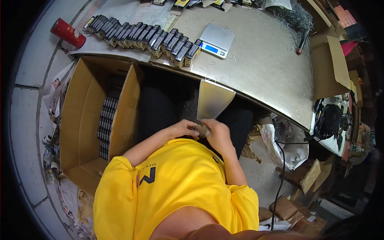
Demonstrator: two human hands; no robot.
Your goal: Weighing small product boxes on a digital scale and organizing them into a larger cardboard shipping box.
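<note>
Brown piece: a small brownish thing (204, 130), its exact kind too blurred to tell, sits between my two hands above my lap, near the hem of my yellow T-shirt (192, 168).
Right-hand grip: my right hand (218, 133) is curled closed over the piece from the right, thumb side toward it.
Left-hand grip: my left hand (184, 129) meets it from the other side, thumb and fingertips nearly together on its edge; how firmly they pinch, I can't tell.
Pale panel: just beyond my hands, a bright-edged panel (216, 100) juts out below the bench edge.
Cardboard carton: at my left, the open carton (74, 128) is partly filled, with grey packs (107, 128) stacked toward its right wall.
Black-topped boxes: a long row of small boxes (140, 36) stands on the metal bench top (260, 56), outside the carton; whether they are finished, I can't see.
Digital scale: it sits (219, 36) just beside the row's right end, display lit blue.
Silvery wire: a tangle (294, 20) lies at the bench's far right corner.
</note>
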